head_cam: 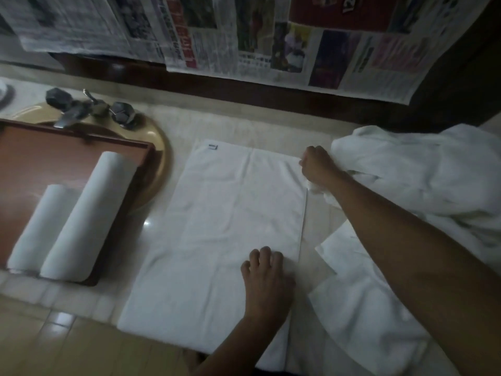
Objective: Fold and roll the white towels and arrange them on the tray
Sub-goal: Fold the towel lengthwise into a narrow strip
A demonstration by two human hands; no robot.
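Observation:
A white towel (217,229) lies folded flat on the pale counter in the middle of the head view, a small label at its far left corner. My left hand (267,278) rests on its near right part with fingers bent, pressing the cloth down. My right hand (318,165) grips the towel's far right corner with curled fingers. Two rolled white towels (81,221) lie side by side on the brown wooden tray (40,158) at the left.
A heap of loose white towels (423,177) fills the right side, with another towel (360,308) under my right arm. Behind the tray is a beige sink (160,150) with a dark tap (92,107). Newspaper sheets (244,36) hang at the back.

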